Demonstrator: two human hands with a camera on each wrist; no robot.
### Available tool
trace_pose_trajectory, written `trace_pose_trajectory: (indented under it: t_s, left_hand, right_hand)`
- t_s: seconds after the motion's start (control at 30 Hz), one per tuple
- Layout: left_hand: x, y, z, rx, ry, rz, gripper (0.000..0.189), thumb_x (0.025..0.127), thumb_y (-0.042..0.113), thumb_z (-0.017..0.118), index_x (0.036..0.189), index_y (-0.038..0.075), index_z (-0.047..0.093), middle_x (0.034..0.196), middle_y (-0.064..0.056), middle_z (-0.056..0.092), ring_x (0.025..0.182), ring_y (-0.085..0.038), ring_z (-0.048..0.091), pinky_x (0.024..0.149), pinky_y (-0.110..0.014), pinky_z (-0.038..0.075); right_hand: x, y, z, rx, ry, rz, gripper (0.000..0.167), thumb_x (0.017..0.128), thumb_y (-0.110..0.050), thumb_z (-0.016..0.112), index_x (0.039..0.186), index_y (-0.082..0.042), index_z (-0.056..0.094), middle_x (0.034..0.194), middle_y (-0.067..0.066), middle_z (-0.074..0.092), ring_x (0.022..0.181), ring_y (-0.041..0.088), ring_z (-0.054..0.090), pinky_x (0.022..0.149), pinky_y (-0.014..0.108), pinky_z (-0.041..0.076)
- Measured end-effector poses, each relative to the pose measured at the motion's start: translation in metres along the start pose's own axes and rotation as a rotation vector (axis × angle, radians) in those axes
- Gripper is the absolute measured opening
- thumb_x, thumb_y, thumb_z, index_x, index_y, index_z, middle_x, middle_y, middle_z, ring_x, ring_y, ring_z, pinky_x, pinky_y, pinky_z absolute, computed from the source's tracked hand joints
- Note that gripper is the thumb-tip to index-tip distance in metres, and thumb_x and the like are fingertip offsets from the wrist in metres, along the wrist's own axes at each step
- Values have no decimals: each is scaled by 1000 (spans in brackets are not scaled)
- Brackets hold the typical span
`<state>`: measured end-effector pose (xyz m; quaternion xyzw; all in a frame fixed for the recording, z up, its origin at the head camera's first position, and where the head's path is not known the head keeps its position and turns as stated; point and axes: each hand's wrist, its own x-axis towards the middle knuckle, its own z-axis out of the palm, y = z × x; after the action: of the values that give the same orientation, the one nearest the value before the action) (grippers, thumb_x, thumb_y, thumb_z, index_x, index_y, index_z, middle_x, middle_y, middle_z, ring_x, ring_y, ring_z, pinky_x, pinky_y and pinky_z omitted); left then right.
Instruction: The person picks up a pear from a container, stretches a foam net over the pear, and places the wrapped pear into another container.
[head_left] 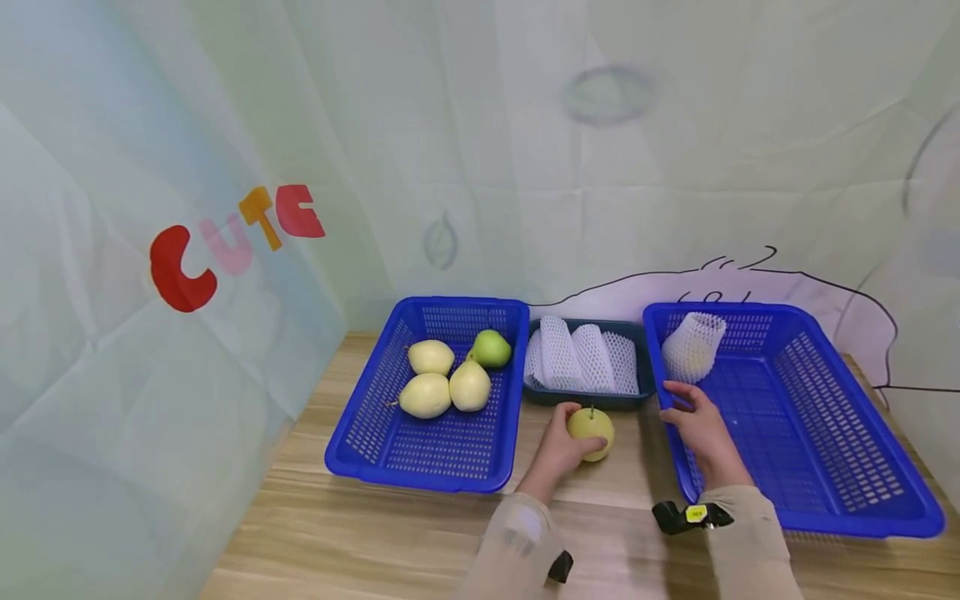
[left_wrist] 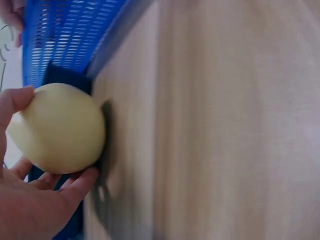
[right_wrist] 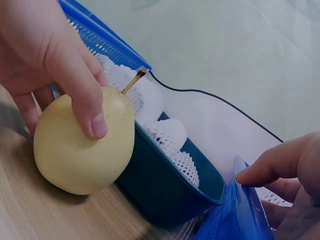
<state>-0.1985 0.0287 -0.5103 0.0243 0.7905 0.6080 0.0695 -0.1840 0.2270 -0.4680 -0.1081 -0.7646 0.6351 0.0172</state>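
Observation:
My left hand (head_left: 558,446) grips a pale yellow pear (head_left: 592,429) with its stem pointing up, thumb on the near side and fingers round the far side. The pear (right_wrist: 82,145) is low over the wooden table; whether it touches the wood is unclear. My right hand (head_left: 705,429) is over the left rim of the right blue basket (head_left: 787,433), fingers loosely bent, thumb tip at the rim in the right wrist view. Just beyond those fingers, inside that basket, a white foam net sleeve (head_left: 693,346) stands with something pale inside.
Three pale yellow pears (head_left: 425,395) and a green one (head_left: 491,348) lie in the left blue basket (head_left: 420,483). Between the baskets, at the back, a dark teal tray (head_left: 585,400) holds several white foam net sleeves (head_left: 561,354). A printed curtain (head_left: 480,167) hangs behind the table (head_left: 315,517).

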Motion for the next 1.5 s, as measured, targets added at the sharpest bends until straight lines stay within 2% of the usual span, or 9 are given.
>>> trace_pose_trajectory:
  t_s: [0.17,0.33,0.6,0.73,0.83,0.97,1.2,1.37,1.5]
  left_hand:
    - [-2,-2,4,61,21,1,63,66,9,80,119,7,47,118,-12,51,107,-26,49,92,-39,39]
    - [-7,14,-2,303,3,9,77,62,20,85,125,11,42,120,-14,47,110,-32,47,92,-44,40]
    - [-13,66,-60,523,22,107,78,70,30,80,135,12,41,139,-17,34,128,-36,26,100,-50,32]
    - [-12,53,-89,623,66,122,69,75,25,75,135,19,43,139,-20,33,126,-41,29,96,-58,31]
    - [-13,37,-99,618,-31,89,64,80,21,69,138,23,42,141,-23,30,126,-45,30,94,-60,33]
    - [-17,24,-99,588,-127,43,53,89,18,55,140,22,40,142,-28,28,124,-50,32,94,-61,33]
    - [-20,19,-94,669,-46,43,48,95,19,43,142,23,36,139,-27,35,118,-52,39,90,-62,36]
    - [-20,19,-93,676,-31,60,46,95,19,41,141,22,37,138,-27,37,118,-51,41,90,-60,37]
    - [-19,19,-94,685,-48,72,46,95,20,41,141,23,37,139,-26,37,119,-48,41,92,-58,37]
  right_hand:
    - [-4,-11,3,-39,-20,62,53,85,5,48,135,7,33,139,29,31,128,40,30,102,47,27]
    - [-3,-12,3,-44,-23,78,52,86,7,47,136,8,32,138,30,31,127,39,30,101,46,27]
    - [-5,-13,4,-56,-13,72,52,84,7,47,135,8,33,137,32,32,127,41,31,100,48,28]
    - [-6,-13,3,-65,-8,73,52,84,7,46,135,8,33,137,32,32,126,41,32,100,48,28]
    - [-6,-13,2,-76,-9,69,52,84,7,46,134,8,33,137,32,31,126,42,32,100,49,28]
    - [-6,-14,3,-91,-15,64,51,85,8,47,134,8,34,137,32,32,126,42,32,99,48,29]
    - [-6,-19,9,-156,-3,49,49,86,4,47,133,7,35,138,32,28,128,44,26,100,52,28]
    - [2,-58,17,-215,-30,-53,49,88,0,49,135,5,35,144,29,21,133,43,18,103,54,23]
    - [33,-103,35,-296,-189,-117,47,91,-8,51,135,1,38,142,25,30,131,40,26,102,54,26]
